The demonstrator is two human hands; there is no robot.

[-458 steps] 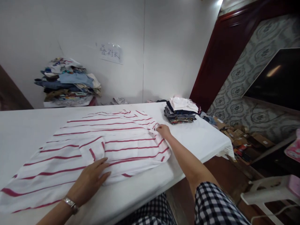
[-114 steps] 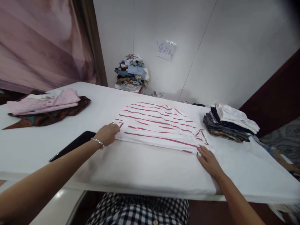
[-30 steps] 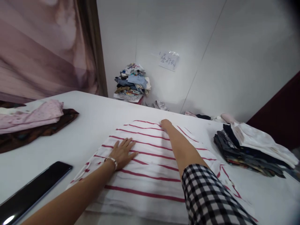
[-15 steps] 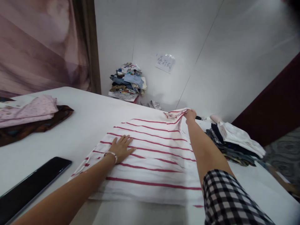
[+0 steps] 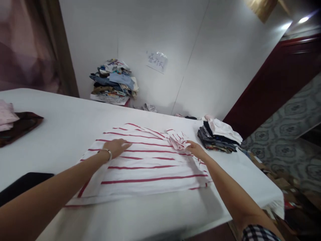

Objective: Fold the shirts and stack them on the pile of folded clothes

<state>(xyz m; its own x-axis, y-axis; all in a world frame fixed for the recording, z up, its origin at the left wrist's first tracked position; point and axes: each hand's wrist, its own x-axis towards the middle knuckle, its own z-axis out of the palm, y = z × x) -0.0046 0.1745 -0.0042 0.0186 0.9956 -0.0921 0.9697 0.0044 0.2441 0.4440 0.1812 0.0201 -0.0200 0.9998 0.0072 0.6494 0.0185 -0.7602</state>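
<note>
A white shirt (image 5: 140, 170) with red stripes lies spread on the white table, its long side toward me. My left hand (image 5: 116, 147), with a bracelet at the wrist, rests on the left part of the cloth, fingers stretched out. At the shirt's upper right, my right hand (image 5: 195, 149) has its fingers closed on a bunched, folded-over piece of the striped fabric (image 5: 177, 140), which looks like a sleeve. The right fingertips are partly hidden by the cloth.
A dark phone (image 5: 27, 184) lies at the left front. Folded pink and brown garments (image 5: 22, 125) sit at the far left. A folded stack (image 5: 218, 135) stands at the right, a tall clothes pile (image 5: 114, 80) behind the table. A handwritten sign (image 5: 157, 62) hangs on the wall.
My right hand has brought the held fabric from the shirt's far edge inward and toward me, folding it over. My left hand stays flat on the cloth. The view has turned right.
</note>
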